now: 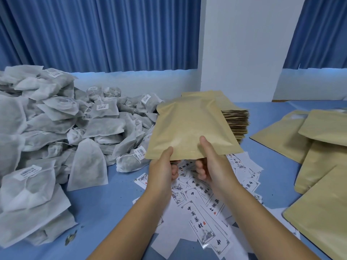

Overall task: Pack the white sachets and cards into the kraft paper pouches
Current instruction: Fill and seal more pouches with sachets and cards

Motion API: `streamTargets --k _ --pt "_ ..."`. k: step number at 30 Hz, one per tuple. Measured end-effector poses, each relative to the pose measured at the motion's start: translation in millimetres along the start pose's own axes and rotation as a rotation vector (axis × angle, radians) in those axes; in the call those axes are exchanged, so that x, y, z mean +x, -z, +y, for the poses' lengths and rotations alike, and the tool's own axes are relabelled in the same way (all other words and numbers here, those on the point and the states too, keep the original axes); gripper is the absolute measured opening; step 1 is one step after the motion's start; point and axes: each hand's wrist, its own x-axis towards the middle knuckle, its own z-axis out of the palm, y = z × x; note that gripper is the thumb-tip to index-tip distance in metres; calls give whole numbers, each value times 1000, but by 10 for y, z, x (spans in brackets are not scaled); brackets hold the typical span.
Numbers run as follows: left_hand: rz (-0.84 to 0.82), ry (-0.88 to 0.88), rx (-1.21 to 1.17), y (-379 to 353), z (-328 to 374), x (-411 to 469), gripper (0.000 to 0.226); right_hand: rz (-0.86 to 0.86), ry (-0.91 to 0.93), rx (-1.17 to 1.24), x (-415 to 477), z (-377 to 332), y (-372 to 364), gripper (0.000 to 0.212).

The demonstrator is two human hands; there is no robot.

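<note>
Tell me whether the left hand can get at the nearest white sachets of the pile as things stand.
Probably yes, once freed: the left hand grips the kraft pouch along with the right hand. The nearest sachets lie just to its left on the table, nothing between.

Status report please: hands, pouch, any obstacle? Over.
Left hand and right hand both grip near edge of one flat brown kraft paper pouch, above scattered white printed cards. White fabric sachets heaped at left, none held. Nothing blocks the pouch.
</note>
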Motion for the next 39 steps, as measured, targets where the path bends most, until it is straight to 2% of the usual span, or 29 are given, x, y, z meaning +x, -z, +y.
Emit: streamTargets --k 3,6,9,10,12,13,14,15,16,17,21,24,34,36,39 --pt "-65 -20 115 -20 -52 -52 27 0 32 48 -2 42 -24 27" --pt "-203 7 229 -60 -69 -90 39 20 121 -11 51 -24 65 29" --pt "-347 46 268 -67 -54 -105 30 211 309 14 142 -144 211 36" --pt "-355 52 272 -65 -49 -93 24 279 363 69 164 -195 264 34" --pt "-328 80 302 -50 -45 -61 19 274 423 247 222 -278 396 16" --pt "-303 101 323 -43 -52 -44 17 226 411 309 265 -298 454 36" --pt "-278 122 343 -41 -63 -25 15 173 371 320 300 -314 502 66" --pt "-252 140 354 -35 -75 -5 13 144 333 278 317 -299 536 88" --pt "-232 155 351 -29 -89 14 12 130 299 195 308 -265 531 97" --pt "-220 166 340 -23 -99 32 11 123 274 88 297 -216 507 94" --pt "-172 182 337 15 -77 99 12 134 251 -262 330 -62 403 53" --pt "-136 170 287 41 -19 144 9 155 327 -479 380 -31 338 41" --pt "-91 181 233 99 87 270 5 228 546 -1148 1191 -408 72 53" --pt "-95 182 231 106 105 285 5 226 520 -1319 1349 -488 114 55" --pt "-99 163 264 119 127 310 6 187 351 -1600 1467 -595 220 55"
